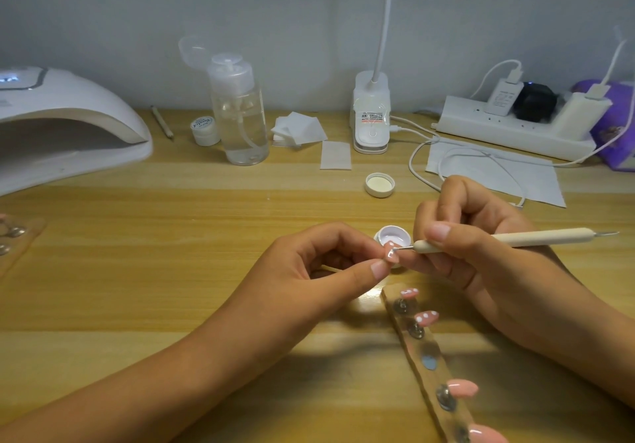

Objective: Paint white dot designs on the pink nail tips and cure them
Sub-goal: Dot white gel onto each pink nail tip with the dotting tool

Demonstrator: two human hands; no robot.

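Note:
My left hand (319, 264) pinches a small pink nail tip (390, 251) on a thin stick between thumb and forefinger. My right hand (460, 236) grips a cream dotting tool (508, 238), and its metal point touches that tip. Just behind them sits an open white paint pot (393, 234). A cardboard strip (426, 363) runs toward me at the lower right and carries pink tips: two with white dots (427, 317) at its far end, plain pink ones (462, 388) nearer me. The white curing lamp (65, 123) stands at the far left.
At the back of the wooden desk stand a clear pump bottle (238, 109), a small white jar (205, 130), white wipes (299, 130), a desk lamp base (371, 116) and a power strip (515, 126) with cables. The pot's lid (379, 185) lies behind my hands. Another strip (13, 240) sits far left.

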